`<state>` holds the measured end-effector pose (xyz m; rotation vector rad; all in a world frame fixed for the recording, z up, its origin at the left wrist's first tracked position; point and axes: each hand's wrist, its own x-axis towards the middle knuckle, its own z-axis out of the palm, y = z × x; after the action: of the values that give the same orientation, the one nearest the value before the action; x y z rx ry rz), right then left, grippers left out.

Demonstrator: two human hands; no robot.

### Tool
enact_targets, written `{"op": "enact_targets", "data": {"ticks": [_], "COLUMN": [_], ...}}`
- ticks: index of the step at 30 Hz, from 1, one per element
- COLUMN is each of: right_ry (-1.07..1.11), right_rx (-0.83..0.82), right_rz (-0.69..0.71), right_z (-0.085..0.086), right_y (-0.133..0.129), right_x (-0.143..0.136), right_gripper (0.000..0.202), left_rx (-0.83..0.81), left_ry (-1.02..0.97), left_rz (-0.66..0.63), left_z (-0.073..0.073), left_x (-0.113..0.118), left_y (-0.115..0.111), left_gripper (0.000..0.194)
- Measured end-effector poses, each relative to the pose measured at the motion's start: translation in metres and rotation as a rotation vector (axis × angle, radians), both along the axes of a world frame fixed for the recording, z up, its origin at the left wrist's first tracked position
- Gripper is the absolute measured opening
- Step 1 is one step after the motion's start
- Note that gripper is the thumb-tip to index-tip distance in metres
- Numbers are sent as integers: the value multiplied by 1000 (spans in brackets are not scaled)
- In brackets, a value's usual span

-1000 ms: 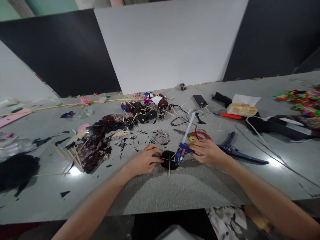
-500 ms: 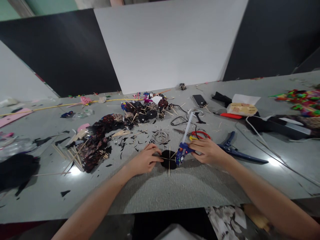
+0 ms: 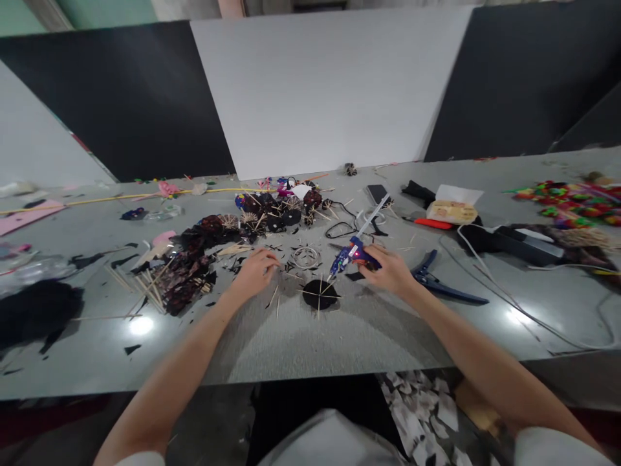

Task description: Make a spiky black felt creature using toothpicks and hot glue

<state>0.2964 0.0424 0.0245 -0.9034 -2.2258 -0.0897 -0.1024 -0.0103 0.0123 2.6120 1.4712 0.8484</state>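
A black disc (image 3: 314, 300) with thin wooden sticks crossed over it lies on the grey table in front of me. In my right hand (image 3: 383, 266) is a blue glue gun (image 3: 347, 255), its nozzle tip at the disc's upper right edge and a whitish glue stick rising from its back. My left hand (image 3: 257, 268) is up and left of the disc, apart from it, over scattered black scraps. Its fingers are bent together, and anything between them is too small to make out. Loose sticks (image 3: 275, 299) lie between that hand and the disc.
Dark stick-studded pieces (image 3: 194, 259) spread to the left and behind. A wire ring (image 3: 305, 257) lies behind the disc. On the right are blue-handled pliers (image 3: 449, 287), a red-handled tool (image 3: 433, 223), a phone (image 3: 377, 194) and cables. Boards stand along the back.
My left hand has let go of the disc's left side and moved up and left. The glue gun now slants, with its nozzle at the disc's upper right edge. The camera view has shifted slightly.
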Motion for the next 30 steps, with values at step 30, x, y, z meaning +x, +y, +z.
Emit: {"op": "enact_targets", "data": {"ticks": [30], "right_ry": [51], "right_rx": [-236], "right_rz": [-163], "right_z": [-7], "right_y": [10], "right_x": [-11], "right_gripper": [32], "left_rx": [-684], "left_ry": [-3], "left_rz": [-198], "left_z": [18], "left_x": [-11], "left_y": [-4], "left_gripper": [37]}}
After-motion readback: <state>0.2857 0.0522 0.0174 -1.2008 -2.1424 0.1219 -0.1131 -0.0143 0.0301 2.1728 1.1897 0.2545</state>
